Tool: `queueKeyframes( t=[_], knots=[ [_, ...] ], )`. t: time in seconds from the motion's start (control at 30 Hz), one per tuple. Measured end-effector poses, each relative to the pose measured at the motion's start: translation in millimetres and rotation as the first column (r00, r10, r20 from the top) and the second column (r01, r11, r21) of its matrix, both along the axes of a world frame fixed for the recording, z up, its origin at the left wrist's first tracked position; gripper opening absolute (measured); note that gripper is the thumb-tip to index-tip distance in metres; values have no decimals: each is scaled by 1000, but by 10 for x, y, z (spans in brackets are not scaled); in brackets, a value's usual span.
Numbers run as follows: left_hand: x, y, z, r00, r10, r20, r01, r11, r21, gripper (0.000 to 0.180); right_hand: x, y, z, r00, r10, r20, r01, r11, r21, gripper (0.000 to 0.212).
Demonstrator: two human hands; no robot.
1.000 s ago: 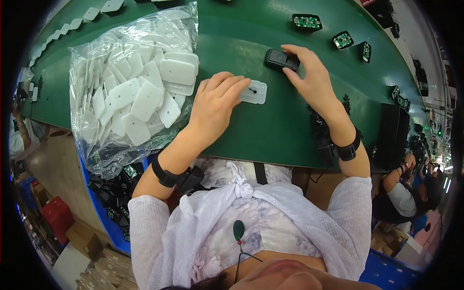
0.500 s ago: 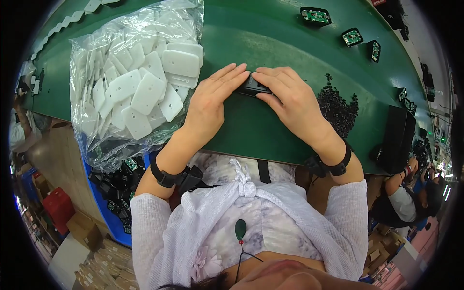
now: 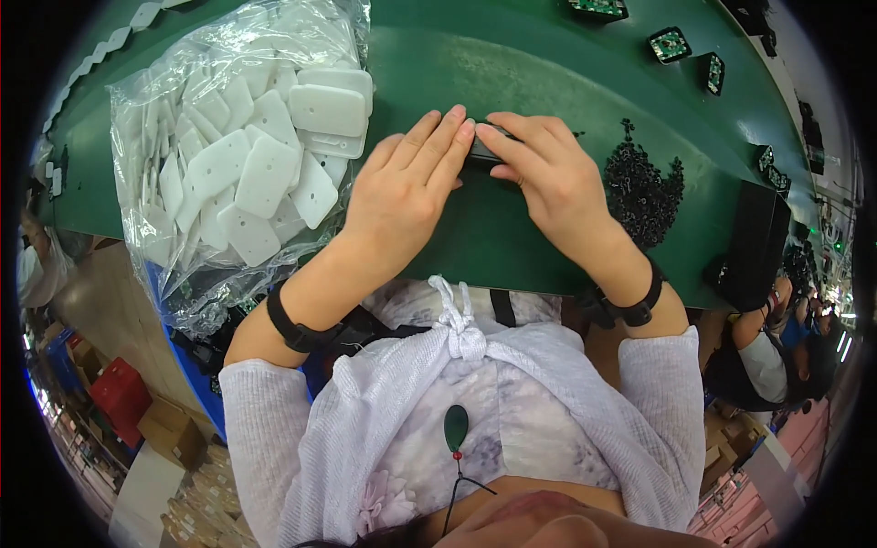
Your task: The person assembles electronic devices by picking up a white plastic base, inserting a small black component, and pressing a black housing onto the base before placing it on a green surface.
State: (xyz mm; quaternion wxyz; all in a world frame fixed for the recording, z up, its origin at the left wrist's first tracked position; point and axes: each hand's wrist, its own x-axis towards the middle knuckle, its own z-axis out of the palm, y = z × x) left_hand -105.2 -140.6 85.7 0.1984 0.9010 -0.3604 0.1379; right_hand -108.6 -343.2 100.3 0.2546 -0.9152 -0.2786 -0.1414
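A small black plastic case (image 3: 484, 159) lies at the near middle of the green table, mostly covered by my fingers. My left hand (image 3: 397, 196) holds its left end, the long fingers close together along it and the thumb mostly hidden. From the other side my right hand (image 3: 559, 178) grips the case between thumb and fingers, with its index fingertip almost meeting the left fingertips. To the left, a clear plastic bag (image 3: 128, 173) spills out white rounded plates (image 3: 265, 178) with small holes. Right of my right hand is a heap of small black parts (image 3: 644, 192).
Open black cases with green circuit boards (image 3: 670, 46) stand at the far right. A tall black box (image 3: 754, 242) is at the table's right edge. White plates (image 3: 114, 39) line the far left. Below the bag sits a blue bin (image 3: 187, 365). Another person (image 3: 763, 361) sits at right.
My left hand has shifted further over the case, and the fingertips of both hands are closer together, hiding more of it. The view has moved slightly.
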Motion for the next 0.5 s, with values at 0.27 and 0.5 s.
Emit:
queueKeyframes(
  t=[0.27,0.5],
  knots=[
    [69,-103,-9,920,67,-386,-231,889,-396,39,196,-110,174,707,310,-636,305,678,669,44],
    [-69,-178,20,537,-321,-780,-589,520,-619,31,175,165,213,730,322,-603,338,597,728,46]
  ],
)
